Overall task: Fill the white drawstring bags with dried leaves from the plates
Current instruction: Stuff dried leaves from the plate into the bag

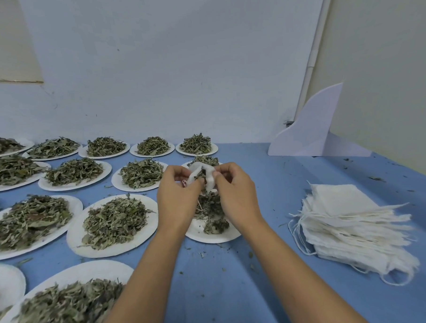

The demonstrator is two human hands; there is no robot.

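While the white drawstring bag (209, 181) hangs open over the plate beneath it (200, 234), dried leaves (201, 174) show in its mouth, so it looks partly filled. The left hand (178, 199) pinches one side of its rim, the right hand (235, 192) the other. That plate is sparse; the other plates (75, 238) are heaped, and a thick stack of empty bags (351, 228) lies on the table (237, 294) to the right, so most of the filling seems left.
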